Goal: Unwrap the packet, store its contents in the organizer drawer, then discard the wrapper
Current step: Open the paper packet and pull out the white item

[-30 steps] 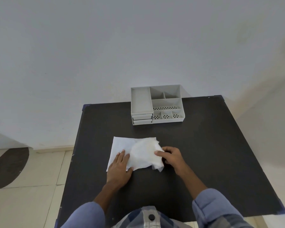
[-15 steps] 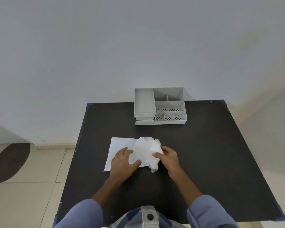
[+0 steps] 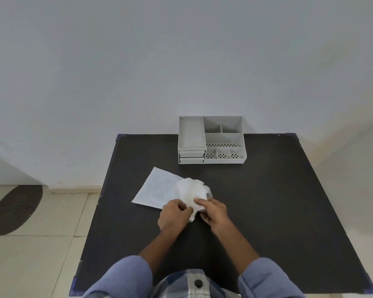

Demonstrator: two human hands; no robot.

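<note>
A white paper packet (image 3: 191, 191) lies on the black table (image 3: 267, 201), its right half crumpled and bulging, its left half (image 3: 157, 188) flat. My left hand (image 3: 173, 216) pinches the crumpled near edge from the left. My right hand (image 3: 213, 211) pinches the same edge from the right, fingertips almost touching the left hand's. The contents are hidden inside the paper. A grey plastic organizer (image 3: 211, 139) stands at the table's far edge, with two shut drawers (image 3: 191, 157) in its left front.
The organizer has a long tray on the left and several small perforated compartments on the right. A white wall rises behind the table. Tiled floor with a dark oval mat (image 3: 15, 209) lies to the left.
Both hands drew together at the packet's near edge. The left hand left the flat paper and now grips the crumpled part. The flat half has turned to lie at an angle.
</note>
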